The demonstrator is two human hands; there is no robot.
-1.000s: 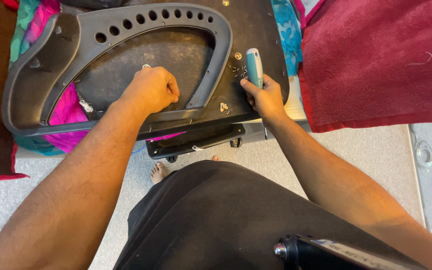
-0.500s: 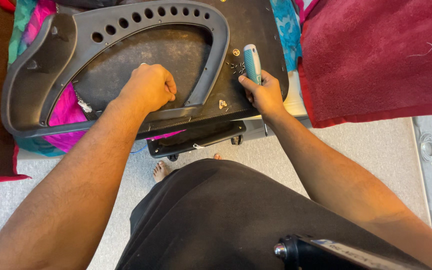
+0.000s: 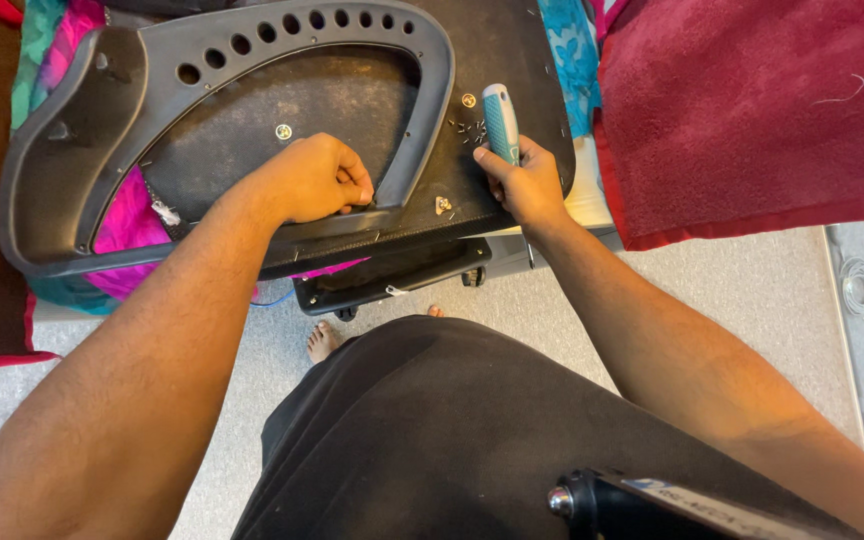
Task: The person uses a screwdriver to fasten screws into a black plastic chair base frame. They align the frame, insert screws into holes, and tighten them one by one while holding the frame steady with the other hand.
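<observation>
A black chair seat base (image 3: 282, 120) lies upside down in front of me, with a grey plastic armrest frame (image 3: 252, 40) with a row of holes resting on it. My left hand (image 3: 307, 180) is closed over the lower bar of that frame, fingers curled against it. My right hand (image 3: 524, 180) grips a screwdriver with a teal and white handle (image 3: 499, 120), held upright near the seat's right edge. Several small screws (image 3: 467, 128) lie loose beside the handle. A metal insert (image 3: 283, 131) shows in the black board.
A dark red cloth (image 3: 752, 110) covers the surface at the right. Bright pink and teal fabric (image 3: 127, 215) lies under the seat at the left. A black part with casters (image 3: 392, 275) sits below the seat's edge. My bare foot (image 3: 322, 340) stands on grey carpet.
The view has shifted slightly. My left hand has slid a little along the frame's lower bar. My right hand keeps the screwdriver upright at the same spot.
</observation>
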